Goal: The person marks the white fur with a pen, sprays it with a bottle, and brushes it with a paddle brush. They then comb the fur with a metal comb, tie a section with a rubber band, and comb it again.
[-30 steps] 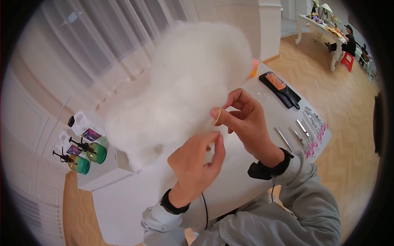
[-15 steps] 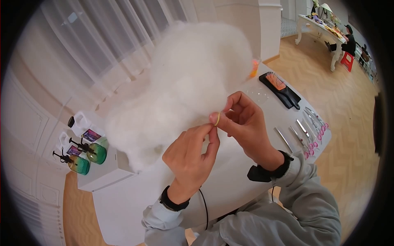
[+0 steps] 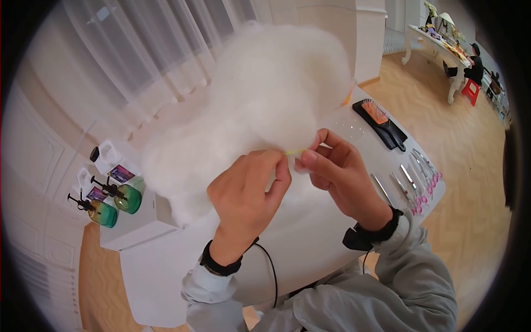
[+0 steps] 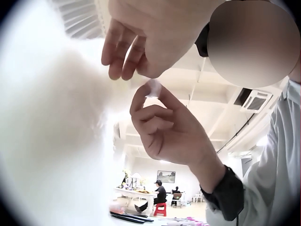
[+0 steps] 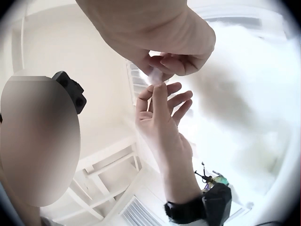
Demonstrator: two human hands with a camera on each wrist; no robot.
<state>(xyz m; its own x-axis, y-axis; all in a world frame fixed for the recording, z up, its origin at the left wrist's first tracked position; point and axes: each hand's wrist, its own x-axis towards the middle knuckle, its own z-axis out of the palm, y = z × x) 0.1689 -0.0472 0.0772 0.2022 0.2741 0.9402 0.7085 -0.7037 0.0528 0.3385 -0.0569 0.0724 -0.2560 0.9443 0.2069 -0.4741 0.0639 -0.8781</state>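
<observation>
A thin yellow-green band is stretched between the two hands in the head view. My left hand pinches its left end between thumb and forefinger. The right hand holds the other end with thumb and curled fingers, and a small whitish wisp shows at its fingertips in the right wrist view. Right behind the hands stands a large fluffy white mass, close to the left fingertips; whether they touch it, I cannot tell.
Green spray bottles and white jugs stand at the left on a white box. On the table's right side lie a black brush and several pink-handled scissors. A person sits at a far table.
The hands have drawn apart sideways, the left moving left and the right slightly right. The band, earlier looped at the right fingertips, now runs nearly level between them. The view has shifted slightly.
</observation>
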